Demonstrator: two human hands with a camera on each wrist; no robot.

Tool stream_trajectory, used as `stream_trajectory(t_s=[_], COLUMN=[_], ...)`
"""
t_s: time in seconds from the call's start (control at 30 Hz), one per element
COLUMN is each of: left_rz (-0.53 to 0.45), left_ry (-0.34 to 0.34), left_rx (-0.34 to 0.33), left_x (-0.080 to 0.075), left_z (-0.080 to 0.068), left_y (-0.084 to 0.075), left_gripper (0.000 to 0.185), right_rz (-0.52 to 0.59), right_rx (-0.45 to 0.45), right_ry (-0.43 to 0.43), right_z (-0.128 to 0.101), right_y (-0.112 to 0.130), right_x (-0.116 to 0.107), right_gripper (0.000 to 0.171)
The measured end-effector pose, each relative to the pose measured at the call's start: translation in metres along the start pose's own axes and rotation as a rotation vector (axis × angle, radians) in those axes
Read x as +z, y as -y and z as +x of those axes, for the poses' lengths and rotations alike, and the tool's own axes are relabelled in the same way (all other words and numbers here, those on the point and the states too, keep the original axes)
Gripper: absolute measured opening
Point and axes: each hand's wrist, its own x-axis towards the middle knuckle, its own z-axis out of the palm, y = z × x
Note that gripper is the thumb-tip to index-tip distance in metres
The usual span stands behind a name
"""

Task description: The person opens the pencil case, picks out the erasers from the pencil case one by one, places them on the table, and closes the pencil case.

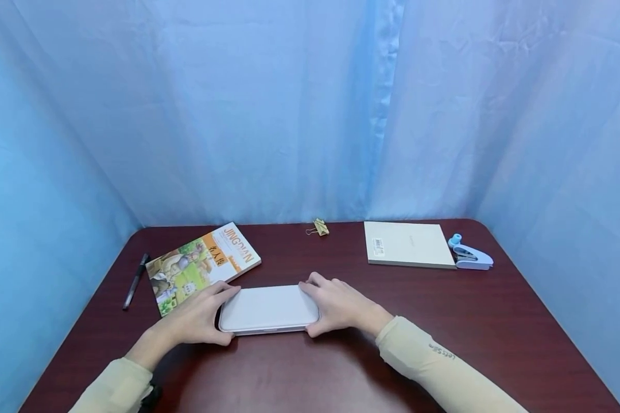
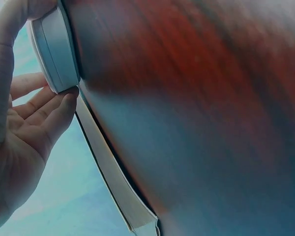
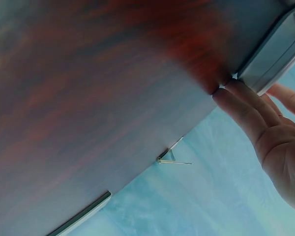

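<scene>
In the head view, a white rectangular case with rounded corners lies at the near middle of the dark red bench, between the two hands. The left hand pinches its left end, thumb at the near edge and fingers at the far edge; the right hand pinches the right end likewise. Just beyond the left hand lies an illustrated paperback book, a dark pen left of it. Farther off are a yellow binder clip and, far right, a cream notebook beside a pale stapler.

The left wrist view shows the case's left end between thumb and fingers, the book's edge beyond.

In the right wrist view, fingertips meet the case's far right corner.
</scene>
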Motion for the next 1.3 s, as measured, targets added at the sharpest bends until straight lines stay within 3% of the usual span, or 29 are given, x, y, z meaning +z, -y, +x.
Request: stream_trajectory(t_s=[0.43, 1.1, 1.3], left_rz=[0.106, 0.195, 0.159], left_ry=[-0.037, -0.006, 0.012], left_rx=[0.088, 0.102, 0.077], left_x=[-0.002, -0.005, -0.007], left_z=[0.003, 0.004, 0.006], left_y=[0.002, -0.002, 0.000], left_gripper=[0.084, 0.083, 0.086], right_rz=[0.029, -0.020, 0.073], right_rx=[0.019, 0.043, 0.056], right_ry=[0.027, 0.044, 0.081], right_z=[0.002, 0.003, 0.004], right_y=[0.001, 0.003, -0.001], right_x=[-0.005, -0.004, -0.013], right_gripper=[0.085, 0.088, 0.084])
